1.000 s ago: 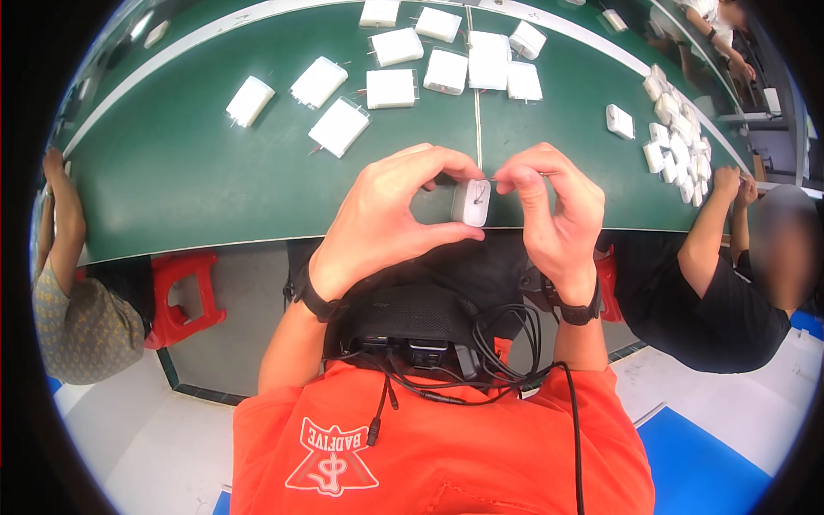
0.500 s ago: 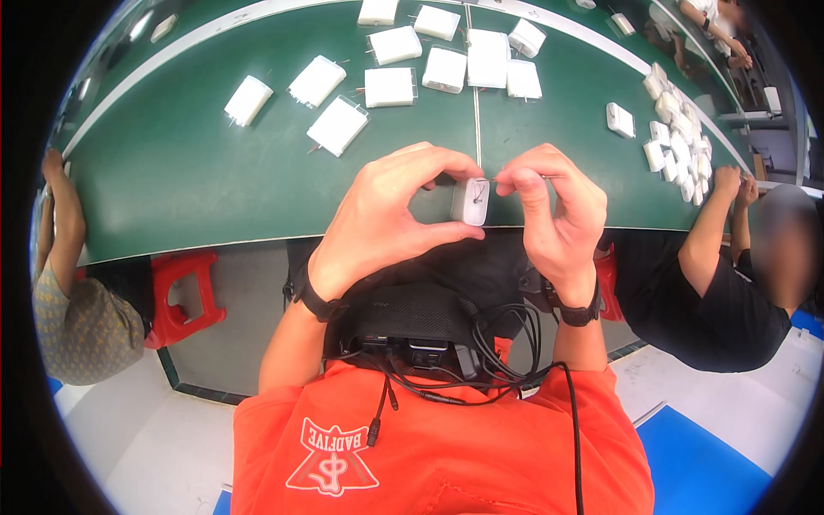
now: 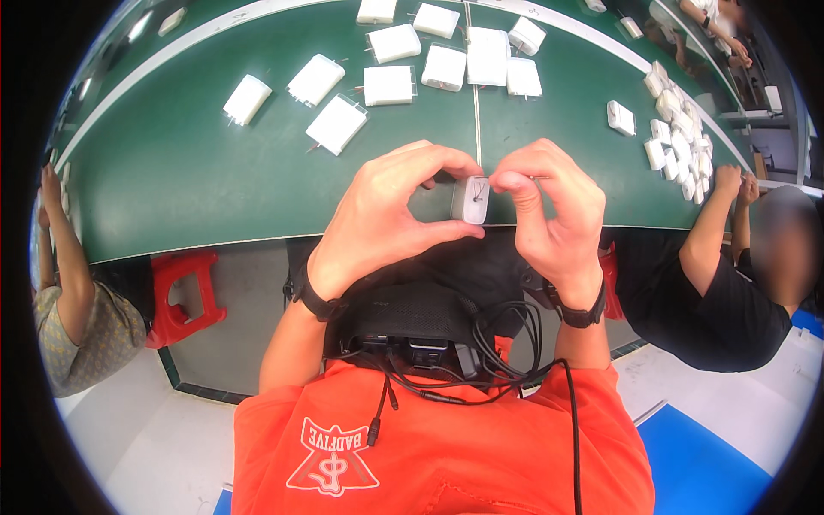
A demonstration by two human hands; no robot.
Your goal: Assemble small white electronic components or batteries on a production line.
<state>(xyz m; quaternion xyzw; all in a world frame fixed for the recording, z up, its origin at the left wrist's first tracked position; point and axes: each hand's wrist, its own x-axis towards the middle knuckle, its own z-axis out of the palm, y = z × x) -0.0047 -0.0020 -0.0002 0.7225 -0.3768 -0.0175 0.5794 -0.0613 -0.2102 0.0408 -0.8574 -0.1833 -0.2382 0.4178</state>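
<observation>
Between the thumb and fingers of my left hand [image 3: 386, 202] is a small white box-shaped plastic housing [image 3: 470, 202]. Its grey-white end faces right, and a thin dark wire loops on that end. My right hand [image 3: 556, 206] is closed in a pinch around a thin metal tool [image 3: 539, 178], whose rear end sticks out to the right past the fingers. The pinching fingertips sit right beside the housing's upper corner. They hide the tool's tip, so I cannot tell whether it touches the wire.
Several similar white housings with short wires, one of them a block [image 3: 388, 86], lie across the far side of the green table [image 3: 215, 189]. A heap of white housings [image 3: 678, 142] is at the right. People sit on both sides, near red stools [image 3: 184, 296]. Black cables [image 3: 515, 343] hang at my waist.
My right hand has shifted slightly left and up, bringing its pinched fingertips closer to the housing. My left hand and the housing stay in place. The person at left has moved an arm.
</observation>
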